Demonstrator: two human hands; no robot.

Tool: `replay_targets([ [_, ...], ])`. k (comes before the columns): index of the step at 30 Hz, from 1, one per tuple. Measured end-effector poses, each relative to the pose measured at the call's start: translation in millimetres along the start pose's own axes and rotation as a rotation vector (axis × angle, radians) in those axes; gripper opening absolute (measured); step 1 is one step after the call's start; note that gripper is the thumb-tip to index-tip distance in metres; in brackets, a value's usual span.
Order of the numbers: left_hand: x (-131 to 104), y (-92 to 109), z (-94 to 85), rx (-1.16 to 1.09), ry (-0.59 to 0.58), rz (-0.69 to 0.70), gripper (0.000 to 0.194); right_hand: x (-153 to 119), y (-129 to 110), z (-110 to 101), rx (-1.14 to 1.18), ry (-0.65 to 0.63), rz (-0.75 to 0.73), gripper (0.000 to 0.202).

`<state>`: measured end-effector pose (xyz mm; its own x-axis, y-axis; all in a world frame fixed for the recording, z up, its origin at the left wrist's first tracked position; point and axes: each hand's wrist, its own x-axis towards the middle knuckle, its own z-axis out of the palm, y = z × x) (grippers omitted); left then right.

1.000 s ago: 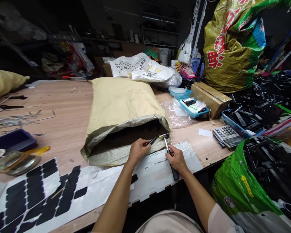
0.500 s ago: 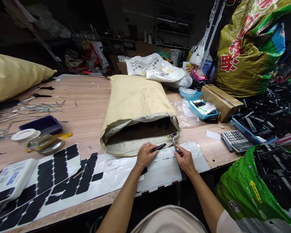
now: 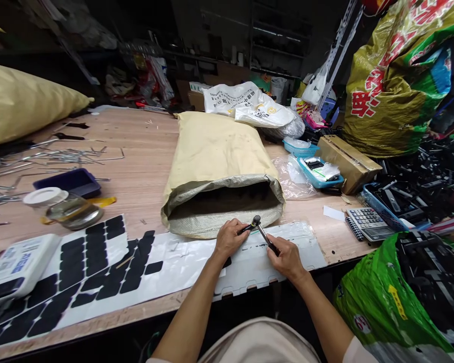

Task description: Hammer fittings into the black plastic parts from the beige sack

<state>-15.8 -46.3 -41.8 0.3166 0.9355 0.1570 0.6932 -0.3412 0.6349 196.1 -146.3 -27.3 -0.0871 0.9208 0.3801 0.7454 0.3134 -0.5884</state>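
My left hand [image 3: 229, 238] is closed on a small black piece [image 3: 246, 229], held just in front of the open mouth of a cream sack [image 3: 223, 146]. In my right hand [image 3: 285, 256] is a metal tool [image 3: 264, 235] with a dark handle and a rounded head. The tool's head meets the tip of the black piece, where a bit of yellow-green shows. Both hands are over a white sheet [image 3: 249, 272] at the table's front edge. The sack lies on its side, its inside dark.
On the left are sheets of black stickers [image 3: 136, 267], a jar [image 3: 73, 212], a purple tray [image 3: 68, 182] and metal rods [image 3: 71, 156]. A calculator [image 3: 369, 222], cardboard box [image 3: 348, 164], blue basket [image 3: 320, 171] and green bag [image 3: 374, 287] are on the right.
The tool in my right hand has swung left and tilted, its head now at the black piece instead of by the sack's right edge. The view has shifted slightly.
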Motion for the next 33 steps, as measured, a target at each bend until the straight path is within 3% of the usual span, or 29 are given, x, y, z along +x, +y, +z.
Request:
replay_targets([
  [6,0.3,0.6,1.2,-0.002,0.005,-0.008,0.023,-0.2,-7.6,1.1,0.055,0.026,-0.023,0.045],
  [10,0.7,1.4,1.2,0.02,0.003,-0.021,0.018,-0.9,-7.5,6.2,0.052,-0.033,-0.038,0.045],
  [18,-0.5,1.4,0.7,-0.032,0.012,-0.031,0.028,19.1,11.4,-0.5,0.171,0.047,0.301,0.052],
  [23,0.7,1.1,-2.4,-0.069,0.013,-0.036,0.026,31.8,28.4,0.6,0.249,0.044,0.385,0.043],
  [26,-12.2,10.4,-11.4,-0.199,-0.012,-0.002,0.028,31.9,30.8,2.7,0.255,0.061,0.365,0.041],
  [29,-46.0,32.2,-25.8,-0.321,-0.159,0.008,0.035,30.7,28.3,1.9,0.257,0.065,0.33,0.039],
  [33,-105.7,69.0,-37.2,-0.388,-0.571,-0.034,0.03,30.0,26.9,0.7,0.233,0.072,0.331,0.037],
])
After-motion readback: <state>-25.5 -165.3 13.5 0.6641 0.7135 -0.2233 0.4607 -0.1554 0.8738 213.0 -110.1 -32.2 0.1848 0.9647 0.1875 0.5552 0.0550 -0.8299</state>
